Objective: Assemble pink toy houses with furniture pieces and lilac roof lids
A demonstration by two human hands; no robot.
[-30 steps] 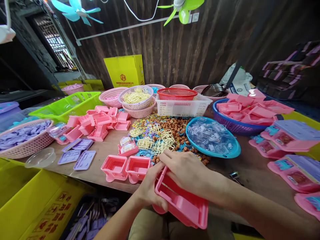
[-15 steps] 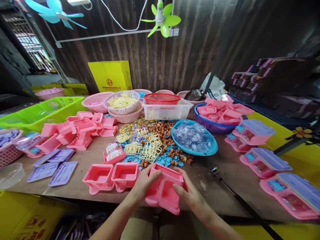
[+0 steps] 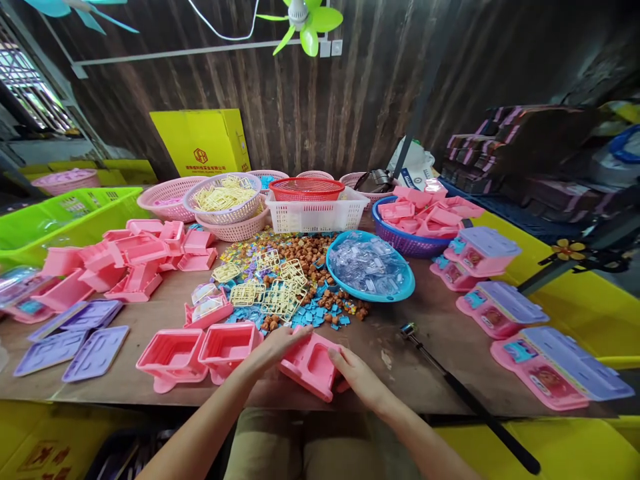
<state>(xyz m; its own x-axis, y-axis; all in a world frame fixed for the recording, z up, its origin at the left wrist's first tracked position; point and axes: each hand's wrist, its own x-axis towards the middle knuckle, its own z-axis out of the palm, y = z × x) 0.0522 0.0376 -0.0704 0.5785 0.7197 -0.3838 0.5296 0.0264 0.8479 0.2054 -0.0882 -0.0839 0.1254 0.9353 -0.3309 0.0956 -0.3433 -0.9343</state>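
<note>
Low at the table's front edge, a pink plastic toy box (image 3: pixel 311 365) is tilted, with its cut-out face toward me. My right hand (image 3: pixel 356 375) grips its right side, thumb on the face and fingers partly hidden underneath. Over its upper left edge lies my left hand (image 3: pixel 281 345), closed against the box, with its fingertips partly out of sight. Two open pink boxes (image 3: pixel 173 357) stand side by side left of my left forearm. Behind them is a pink piece with white-and-clear parts (image 3: pixel 209 305) in it.
Purple lids (image 3: pixel 95 353) and a heap of pink boxes (image 3: pixel 140 250) lie left. Yellow frames (image 3: pixel 285 298), brown pieces and blue tiles spread across the middle. A blue basin (image 3: pixel 370 267) holds clear parts. Assembled toy boxes (image 3: pixel 540 367) and a black stick (image 3: pixel 470 393) are right.
The held pink box has tipped and turned, coming lower toward the table. My left hand has shifted onto its upper edge. My view has swung slightly right.
</note>
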